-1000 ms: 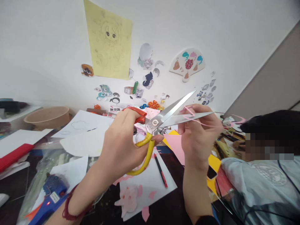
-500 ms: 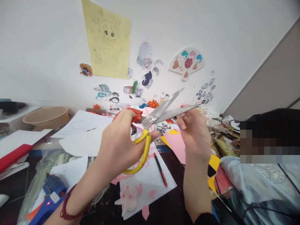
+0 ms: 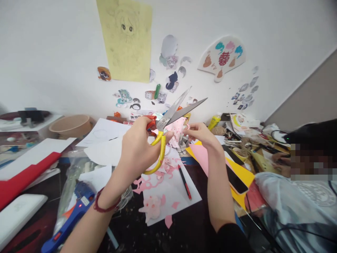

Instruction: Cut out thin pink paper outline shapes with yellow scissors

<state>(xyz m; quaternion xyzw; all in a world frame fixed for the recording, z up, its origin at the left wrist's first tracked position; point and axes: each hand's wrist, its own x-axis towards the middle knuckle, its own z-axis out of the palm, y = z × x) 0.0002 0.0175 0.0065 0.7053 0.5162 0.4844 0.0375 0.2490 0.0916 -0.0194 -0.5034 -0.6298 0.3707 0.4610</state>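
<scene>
My left hand [image 3: 142, 146] is wrapped round the handles of large scissors [image 3: 163, 122], one handle red and one yellow, their blades parted and pointing up to the right. My right hand [image 3: 201, 135] is raised just right of the blades, its fingers pinched together; whatever is between them is too small to name. Pink patterned material [image 3: 177, 128] shows behind the blades, beside my right fingertips. Below, pink cut-out pieces [image 3: 152, 208] and a black-and-red pen [image 3: 185, 182] lie on a white sheet [image 3: 180, 207].
A blue glue gun [image 3: 72, 218] lies at the lower left, near a red strip [image 3: 28, 179] and a tan bowl [image 3: 70, 125]. On the right, a phone [image 3: 237, 178] rests on yellow paper. A person in a light blue garment [image 3: 302, 200] is at the far right.
My right hand has moved left and slightly down, away from the blade tip. The scissors and my left hand sit a little higher and further left. The camera view has shifted.
</scene>
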